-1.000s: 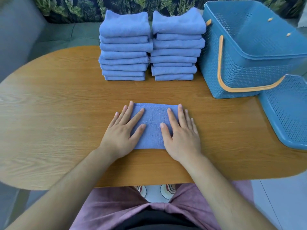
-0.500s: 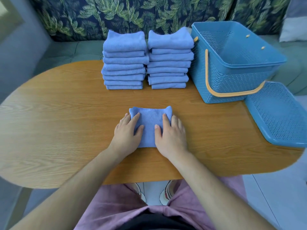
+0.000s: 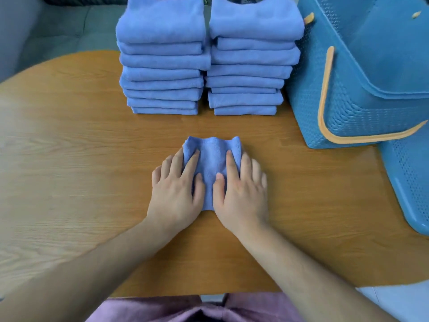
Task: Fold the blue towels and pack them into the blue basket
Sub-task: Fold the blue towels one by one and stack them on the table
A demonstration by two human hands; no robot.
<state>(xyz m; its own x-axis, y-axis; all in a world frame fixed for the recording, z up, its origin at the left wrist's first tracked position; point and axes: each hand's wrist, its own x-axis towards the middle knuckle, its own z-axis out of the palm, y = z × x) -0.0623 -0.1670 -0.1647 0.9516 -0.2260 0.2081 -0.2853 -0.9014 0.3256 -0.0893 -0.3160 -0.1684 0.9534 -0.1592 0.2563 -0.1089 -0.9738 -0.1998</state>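
Head view: my left hand (image 3: 176, 194) and right hand (image 3: 241, 196) lie flat, fingers straight, pressing the bunched towel (image 3: 212, 163). Farther off stand the towel stacks (image 3: 162, 73), with the blue basket (image 3: 371, 77) far right.

Oval wooden table (image 3: 69, 159), grey-green sofa (image 3: 69, 26).

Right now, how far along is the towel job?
Done: two stacks of folded towels, left stack and right stack, on the table. In hand: left hand and right hand press one more towel, bunched between them. Left: packing; no towel shows in the visible part of the blue basket.
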